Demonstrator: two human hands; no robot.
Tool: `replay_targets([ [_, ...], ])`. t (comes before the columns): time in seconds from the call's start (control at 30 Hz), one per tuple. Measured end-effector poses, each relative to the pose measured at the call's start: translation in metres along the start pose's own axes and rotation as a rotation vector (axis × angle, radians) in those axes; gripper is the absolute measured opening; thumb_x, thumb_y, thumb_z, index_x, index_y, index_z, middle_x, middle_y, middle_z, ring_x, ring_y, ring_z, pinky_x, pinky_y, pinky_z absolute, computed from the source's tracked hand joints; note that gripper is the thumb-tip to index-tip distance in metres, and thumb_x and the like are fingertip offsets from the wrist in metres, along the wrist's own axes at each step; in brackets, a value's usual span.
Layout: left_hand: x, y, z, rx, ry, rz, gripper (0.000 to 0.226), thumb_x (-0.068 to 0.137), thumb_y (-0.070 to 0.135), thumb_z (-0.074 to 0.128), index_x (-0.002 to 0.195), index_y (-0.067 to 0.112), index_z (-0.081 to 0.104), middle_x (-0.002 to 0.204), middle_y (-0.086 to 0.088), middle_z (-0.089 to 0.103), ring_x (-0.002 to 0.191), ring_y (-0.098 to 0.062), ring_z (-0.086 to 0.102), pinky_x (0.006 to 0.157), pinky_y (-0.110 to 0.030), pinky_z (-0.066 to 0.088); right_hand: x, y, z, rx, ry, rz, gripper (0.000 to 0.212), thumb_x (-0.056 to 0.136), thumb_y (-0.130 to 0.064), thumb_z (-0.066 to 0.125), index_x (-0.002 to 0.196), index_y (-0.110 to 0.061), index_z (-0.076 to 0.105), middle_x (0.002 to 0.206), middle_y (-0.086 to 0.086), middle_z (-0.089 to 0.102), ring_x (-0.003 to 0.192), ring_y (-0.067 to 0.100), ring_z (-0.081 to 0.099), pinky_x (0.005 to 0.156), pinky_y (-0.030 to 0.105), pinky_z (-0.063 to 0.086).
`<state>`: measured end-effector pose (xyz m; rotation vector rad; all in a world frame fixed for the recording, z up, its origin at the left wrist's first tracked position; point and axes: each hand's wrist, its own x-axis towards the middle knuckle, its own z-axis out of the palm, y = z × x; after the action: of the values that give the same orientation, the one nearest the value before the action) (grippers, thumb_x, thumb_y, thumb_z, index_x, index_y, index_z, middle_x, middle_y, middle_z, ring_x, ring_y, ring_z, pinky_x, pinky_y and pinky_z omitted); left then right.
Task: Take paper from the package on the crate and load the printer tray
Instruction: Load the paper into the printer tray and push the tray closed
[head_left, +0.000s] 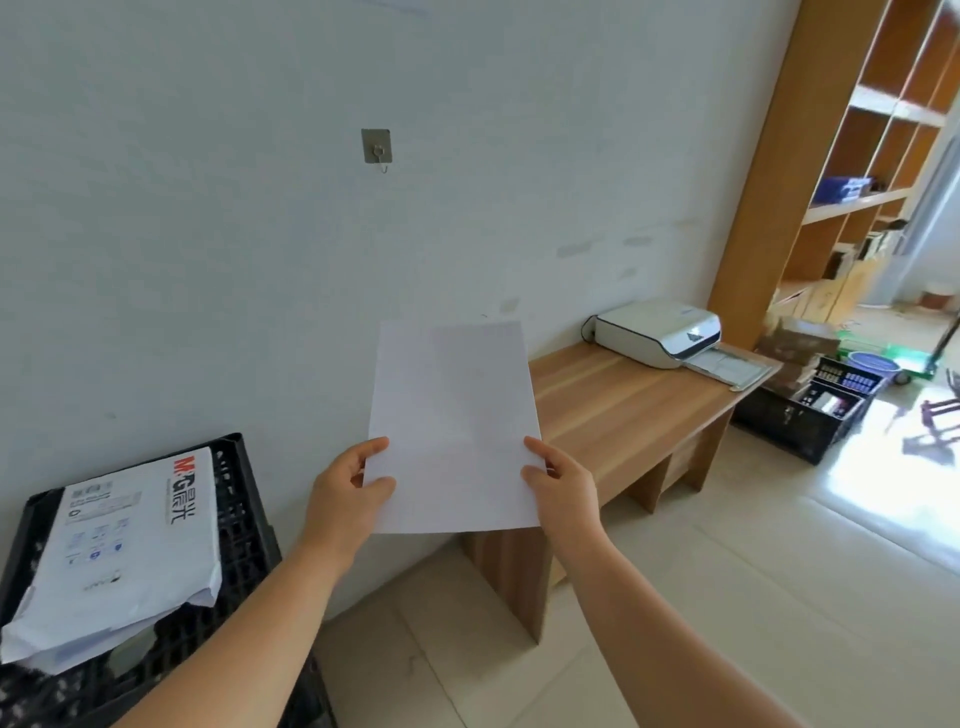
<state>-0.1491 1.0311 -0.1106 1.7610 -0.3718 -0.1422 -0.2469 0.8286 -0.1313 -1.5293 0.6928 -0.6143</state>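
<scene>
Held up in mid-air before the wall: thin white paper (453, 426), upright, pinched at its lower side edges by the left hand (349, 491) and the right hand (558, 486), thumbs in front. Light, floppy, easily creased, likely to sag if gripped at one side only. Best kept in both hands at opposite edges. Opened package (122, 545) lying on the black crate (244, 519) at left. Printer (657, 332) with its tray (727, 366) well apart, at the table (623, 405) far end.
</scene>
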Motion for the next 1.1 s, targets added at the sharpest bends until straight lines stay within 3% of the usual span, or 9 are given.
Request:
replay_targets([
  [0.1, 0.019, 0.012, 0.048, 0.006, -0.019, 0.019, 0.045, 0.087, -0.002, 0.059, 0.125, 0.021, 0.058, 0.105, 0.010, 0.057, 0.082, 0.012, 0.050, 0.058, 0.000, 0.040, 0.030, 0.001, -0.036, 0.029, 0.047, -0.001, 0.034, 0.096, -0.011, 0.053, 0.124, -0.028, 0.063, 0.117, -0.008, 0.058, 0.090, 0.011, 0.059, 0.071, 0.022, 0.054],
  [0.23, 0.042, 0.029, 0.117, -0.041, -0.044, 0.018, 0.045, 0.083, -0.007, 0.060, 0.120, 0.019, 0.061, 0.105, 0.001, 0.065, 0.073, 0.010, 0.062, 0.057, 0.000, 0.043, 0.071, -0.002, -0.094, 0.056, 0.084, -0.016, 0.035, 0.096, -0.010, 0.053, 0.125, -0.027, 0.062, 0.114, -0.008, 0.058, 0.090, 0.011, 0.058, 0.066, 0.017, 0.049],
  [0.47, 0.077, 0.059, 0.232, -0.113, -0.148, 0.021, 0.044, 0.081, -0.004, 0.062, 0.105, 0.033, 0.062, 0.114, -0.008, 0.067, 0.098, -0.024, 0.065, 0.084, -0.032, 0.051, 0.141, -0.007, -0.195, 0.013, 0.139, -0.072, 0.037, 0.094, -0.011, 0.055, 0.127, -0.027, 0.061, 0.123, -0.005, 0.059, 0.099, 0.014, 0.060, 0.085, 0.032, 0.056],
  [0.67, 0.110, 0.066, 0.301, -0.131, -0.246, 0.050, 0.042, 0.083, 0.005, 0.067, 0.098, 0.045, 0.063, 0.119, -0.006, 0.065, 0.104, -0.026, 0.064, 0.089, -0.041, 0.055, 0.189, -0.007, -0.252, 0.017, 0.182, -0.059, 0.038, 0.093, -0.012, 0.055, 0.127, -0.029, 0.060, 0.120, -0.007, 0.058, 0.098, 0.015, 0.060, 0.090, 0.039, 0.056],
  [0.97, 0.178, 0.077, 0.401, -0.175, -0.391, 0.038, 0.042, 0.086, 0.001, 0.063, 0.115, 0.029, 0.058, 0.115, -0.002, 0.063, 0.101, -0.022, 0.063, 0.082, -0.035, 0.055, 0.263, -0.006, -0.309, 0.002, 0.263, -0.039, 0.037, 0.093, -0.010, 0.057, 0.127, -0.025, 0.061, 0.118, -0.002, 0.058, 0.093, 0.013, 0.059, 0.066, 0.021, 0.051],
  [1.1, 0.210, 0.094, 0.455, -0.247, -0.480, 0.033, 0.042, 0.086, -0.001, 0.063, 0.113, 0.030, 0.059, 0.115, -0.003, 0.066, 0.101, -0.023, 0.065, 0.084, -0.037, 0.054, 0.301, -0.015, -0.345, -0.019, 0.329, -0.058, 0.038, 0.092, -0.008, 0.058, 0.126, -0.025, 0.061, 0.119, 0.000, 0.059, 0.097, 0.017, 0.060, 0.077, 0.027, 0.054],
])
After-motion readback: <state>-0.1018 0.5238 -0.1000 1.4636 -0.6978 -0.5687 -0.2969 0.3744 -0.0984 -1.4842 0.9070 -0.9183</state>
